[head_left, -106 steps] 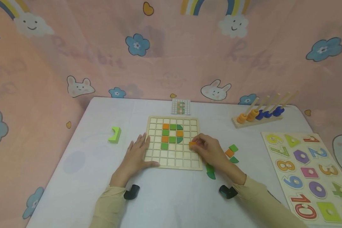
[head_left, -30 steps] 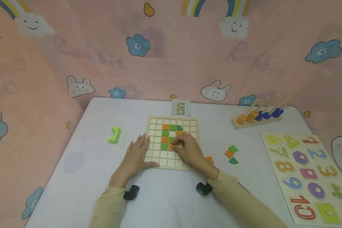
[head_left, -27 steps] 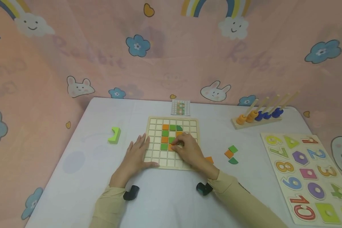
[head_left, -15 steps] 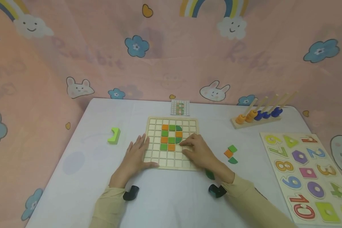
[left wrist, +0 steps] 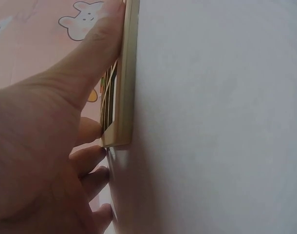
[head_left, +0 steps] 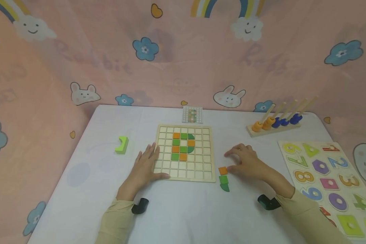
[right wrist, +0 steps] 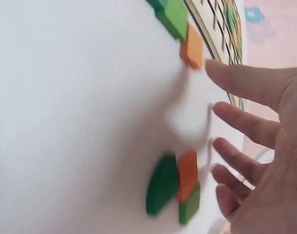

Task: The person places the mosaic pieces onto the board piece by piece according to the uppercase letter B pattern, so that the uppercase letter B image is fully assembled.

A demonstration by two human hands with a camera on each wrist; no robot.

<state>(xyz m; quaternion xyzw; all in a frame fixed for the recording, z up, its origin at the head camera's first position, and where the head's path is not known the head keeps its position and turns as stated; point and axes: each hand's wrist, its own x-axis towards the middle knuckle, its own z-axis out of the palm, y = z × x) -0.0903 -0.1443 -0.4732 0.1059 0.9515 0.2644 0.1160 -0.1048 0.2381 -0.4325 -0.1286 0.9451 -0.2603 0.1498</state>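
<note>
My left hand (head_left: 143, 166) lies with spread fingers at the left edge of a wooden grid board (head_left: 199, 166), its thumb on the front rim. Orange and green tiles fill some cells; an orange square tile (head_left: 183, 157) sits beside a green square tile (head_left: 175, 157) in their lowest row. Right of the board hovers my right hand (head_left: 247, 162), fingers parted, holding nothing. Its thumb is near a loose orange square tile (head_left: 223, 170), with a green square tile (head_left: 223, 179) and a dark green quarter-circle tile (head_left: 224, 187) below. The right wrist view shows another dark green quarter-circle tile (right wrist: 163, 185).
A pattern card (head_left: 192, 115) lies behind the board. At left stands a lime-green notched block (head_left: 122, 145). A bead stacker (head_left: 274, 127) occupies the back right, and a number-and-shape puzzle board (head_left: 329, 169) lies at the right, partly under the right forearm.
My right hand carried an orange square tile onto the board and let it go there. It then moved right, off the board. The left hand has stayed put.
</note>
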